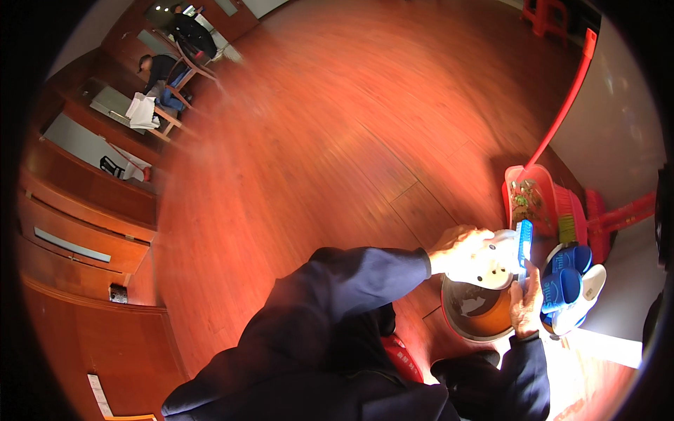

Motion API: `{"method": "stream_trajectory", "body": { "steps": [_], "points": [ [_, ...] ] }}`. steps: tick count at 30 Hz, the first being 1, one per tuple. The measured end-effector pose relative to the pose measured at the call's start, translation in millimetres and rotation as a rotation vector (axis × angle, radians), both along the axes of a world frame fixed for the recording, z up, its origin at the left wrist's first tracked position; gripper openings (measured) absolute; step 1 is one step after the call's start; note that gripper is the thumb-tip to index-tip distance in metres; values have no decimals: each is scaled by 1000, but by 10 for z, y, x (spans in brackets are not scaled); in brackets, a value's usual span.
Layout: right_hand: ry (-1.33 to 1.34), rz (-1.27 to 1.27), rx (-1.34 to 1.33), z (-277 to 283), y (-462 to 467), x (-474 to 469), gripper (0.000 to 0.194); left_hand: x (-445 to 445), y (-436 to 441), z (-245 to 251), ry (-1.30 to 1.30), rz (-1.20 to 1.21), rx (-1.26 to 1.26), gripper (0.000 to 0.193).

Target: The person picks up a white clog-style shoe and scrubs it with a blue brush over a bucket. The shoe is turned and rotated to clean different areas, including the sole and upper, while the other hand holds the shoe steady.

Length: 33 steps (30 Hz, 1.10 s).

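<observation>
My left hand (457,247) holds a white shoe or clog with small dark holes (492,268), seen in glare over a round bucket. In my right hand (524,305) is a blue-bristled brush (524,242), which touches or nearly touches the shoe's right side. The bucket (447,310) stands on the floor below both hands, with an orange thing and some greyish water inside. Just right of my right hand, blue slippers (562,289) and a white shoe (594,281) are piled together.
A red long-handled dustpan (508,202) with debris stands beyond the bucket, beside pink brooms (571,210) along the right wall. A red stool (545,21) is at the far right. Two people are near wooden chairs (197,68) at the far left. Wooden doors (89,247) line the left.
</observation>
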State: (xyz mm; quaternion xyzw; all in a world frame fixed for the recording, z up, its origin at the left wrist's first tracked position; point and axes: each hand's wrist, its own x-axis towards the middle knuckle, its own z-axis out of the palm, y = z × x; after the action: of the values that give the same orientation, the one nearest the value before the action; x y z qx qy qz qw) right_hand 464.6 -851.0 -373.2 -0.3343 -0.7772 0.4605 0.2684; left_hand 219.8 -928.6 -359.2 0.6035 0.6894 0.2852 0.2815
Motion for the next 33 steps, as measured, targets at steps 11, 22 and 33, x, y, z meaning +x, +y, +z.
{"method": "stream_trajectory", "body": {
  "steps": [11,22,33],
  "points": [
    [-96,-12,-94,485,-284,-162,47,-94,-24,-286,139,24,511,27],
    [-129,-76,-32,553,-336,-224,45,1,-87,28,181,-1,237,42],
    [-187,-32,-40,566,-310,-217,48,45,-128,69,339,5,390,55]
  ]
}}
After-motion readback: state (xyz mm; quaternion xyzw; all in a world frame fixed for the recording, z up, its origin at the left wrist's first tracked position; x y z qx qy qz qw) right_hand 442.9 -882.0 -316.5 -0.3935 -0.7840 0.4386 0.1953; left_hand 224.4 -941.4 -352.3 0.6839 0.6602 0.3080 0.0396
